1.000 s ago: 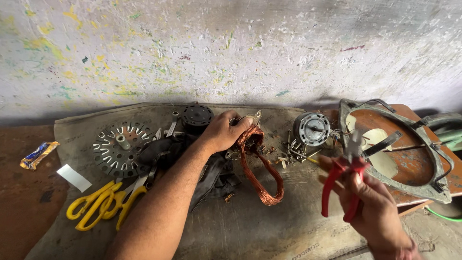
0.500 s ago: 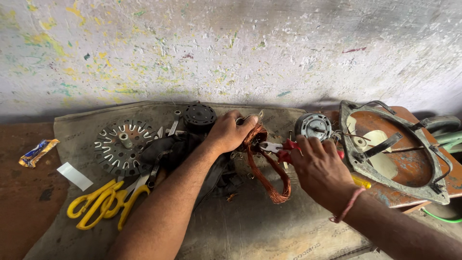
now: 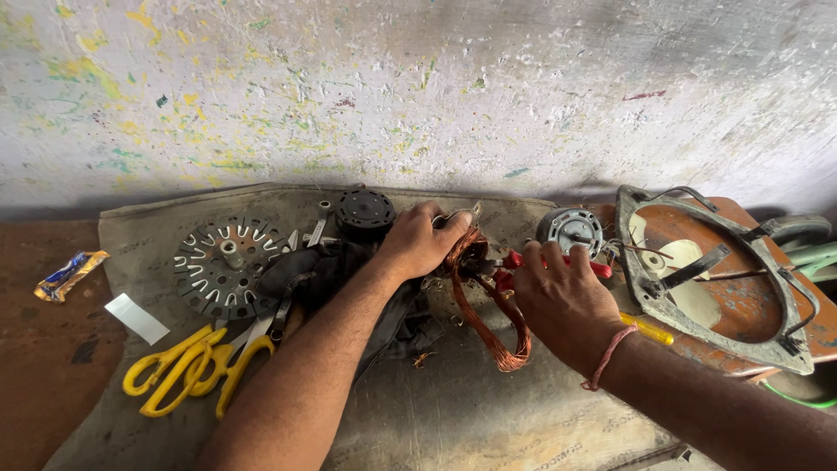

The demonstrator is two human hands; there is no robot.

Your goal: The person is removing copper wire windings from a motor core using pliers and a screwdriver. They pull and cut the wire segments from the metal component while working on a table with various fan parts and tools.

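Pinning the copper coil [image 3: 488, 318] mid-tabletop [image 3: 453, 410] with my left hand [image 3: 427, 240] gripping its top, my right hand [image 3: 558, 292] closed around red-handled pliers [image 3: 514, 262] biting the winding, next probably needing a firm cut or pull.

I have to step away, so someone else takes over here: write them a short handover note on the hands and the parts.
Left hand presses down on the part that carries the copper wire coil. Right hand grips red-handled pliers with the tip at the coil's top. The coil hangs in a loose loop, partly out and not yet free. Yellow scissors and a slotted metal disc lie to the left, a small motor to the right.
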